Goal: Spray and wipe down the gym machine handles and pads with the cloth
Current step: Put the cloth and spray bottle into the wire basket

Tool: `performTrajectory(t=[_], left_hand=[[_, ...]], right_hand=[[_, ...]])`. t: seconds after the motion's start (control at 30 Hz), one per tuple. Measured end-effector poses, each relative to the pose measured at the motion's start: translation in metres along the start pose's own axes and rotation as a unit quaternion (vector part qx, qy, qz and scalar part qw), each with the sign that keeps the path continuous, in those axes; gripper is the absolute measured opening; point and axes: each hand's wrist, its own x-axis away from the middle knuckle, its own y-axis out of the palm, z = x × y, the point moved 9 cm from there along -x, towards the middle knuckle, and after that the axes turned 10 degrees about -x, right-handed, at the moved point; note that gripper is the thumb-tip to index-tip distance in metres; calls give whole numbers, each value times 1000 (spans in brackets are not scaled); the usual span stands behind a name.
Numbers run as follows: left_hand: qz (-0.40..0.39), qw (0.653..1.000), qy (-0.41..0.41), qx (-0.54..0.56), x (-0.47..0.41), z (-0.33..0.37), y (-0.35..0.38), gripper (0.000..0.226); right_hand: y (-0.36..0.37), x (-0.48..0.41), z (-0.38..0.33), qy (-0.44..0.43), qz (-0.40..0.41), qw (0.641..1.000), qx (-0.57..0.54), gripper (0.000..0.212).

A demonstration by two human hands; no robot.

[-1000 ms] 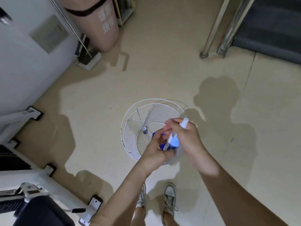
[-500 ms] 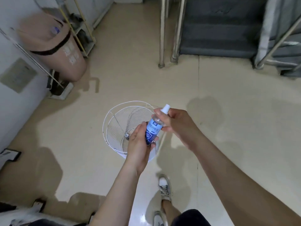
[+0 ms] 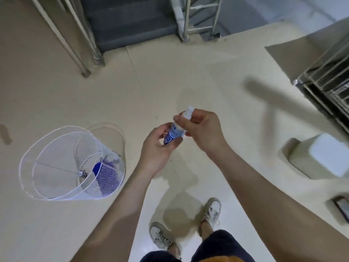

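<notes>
Over the middle of the floor (image 3: 207, 76), just ahead of my view, my left hand (image 3: 156, 146) curls its fingers and thumb round the lower body of the spray bottle (image 3: 174, 132), and my right hand (image 3: 203, 131) pinches the neck just under the white nozzle (image 3: 188, 111). Both hands are closed on the bottle, and neither has the cloth. The bottle is in the air between the hands, touching nothing else. Its long axis is tilted, with the base down toward my left palm and the nozzle up and away from me, a little to the right. I cannot tell which way the spray opening faces. To the left, well apart from the hands, a white wire basket (image 3: 43, 167) lies tipped on the floor with something blue (image 3: 105, 173) inside, which I take for the cloth. Stair rails stand at the far edge and a pale box (image 3: 324, 156) near the right edge; no machine handle or pad is in view. My worry is a press here, which would wet the glossy floor by my shoes and make it slippery. If the right hand is twisting the top, the small bottle could also slip from the left.
</notes>
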Motion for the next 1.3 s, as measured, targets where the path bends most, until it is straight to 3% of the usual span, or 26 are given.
performTrajectory(t=[0.1,0.27,0.43,0.67,0.87,1.1,1.3], left_hand=[[-67,998,13,2,-16,33,82,35],[-148,988,38,-28,-37,77,225,35],[-221,968,87,-75,-47,125,371,28],[-234,932,188,-202,-68,168,519,35],[-315,908,206,-184,-87,190,670,38],[-402,887,159,-165,-124,175,880,26],[-525,838,48,-141,-135,121,1018,55]], right_hand=[[-82,-4,9,8,3,1000,1,13],[-220,-19,31,35,-12,996,81,33],[-367,-23,62,55,84,992,76,28],[-506,-24,110,66,203,976,40,22],[-636,-35,158,93,313,942,78,17],[-809,-64,263,186,401,893,86,20],[-899,-87,366,208,415,878,115,25]])
